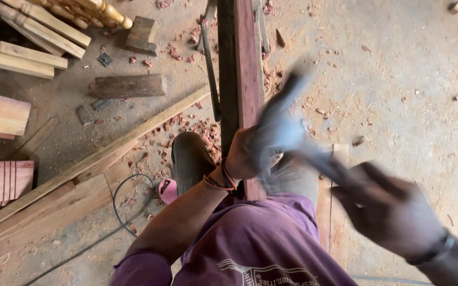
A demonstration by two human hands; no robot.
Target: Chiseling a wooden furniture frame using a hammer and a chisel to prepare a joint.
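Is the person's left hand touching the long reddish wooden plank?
Touching. The head view shows the left hand resting directly on the long reddish wooden plank, with no gap visible.

One head-worn view looks steeply down, close over the hands [314, 175], toward the floor [414, 95].

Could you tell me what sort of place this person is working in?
Most likely a carpentry workshop: sawdust and wood chips cover the floor, planks and turned posts lie about, and the left hand steadies a reddish board.
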